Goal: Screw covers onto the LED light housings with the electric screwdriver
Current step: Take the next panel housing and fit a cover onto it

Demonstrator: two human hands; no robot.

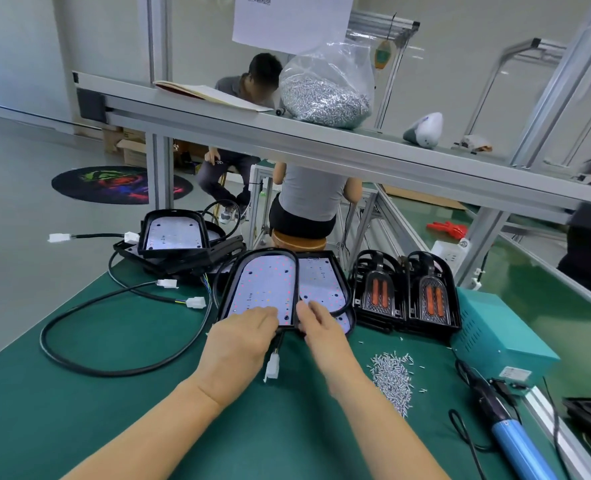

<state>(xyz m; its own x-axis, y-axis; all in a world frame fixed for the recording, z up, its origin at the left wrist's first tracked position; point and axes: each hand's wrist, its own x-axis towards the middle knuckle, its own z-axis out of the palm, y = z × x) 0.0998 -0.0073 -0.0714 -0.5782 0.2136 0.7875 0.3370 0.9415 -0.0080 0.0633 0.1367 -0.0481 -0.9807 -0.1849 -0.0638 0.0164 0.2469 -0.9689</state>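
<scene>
A black LED light housing (263,284) with a white LED board lies tilted in the middle of the green table. My left hand (244,336) grips its near edge. Beside it a second housing (322,278) lies partly under the first, and my right hand (316,320) rests on its near edge with fingers curled. Two stacks of black covers with orange inserts (379,292) (432,294) stand to the right. A pile of small silver screws (393,377) lies near my right forearm. The blue electric screwdriver (510,434) lies at the lower right, untouched.
More housings (174,235) with black cables and white connectors (196,302) are stacked at the back left. A teal power supply box (491,334) sits right. A shelf overhead carries a bag of screws (325,95). People sit beyond the table.
</scene>
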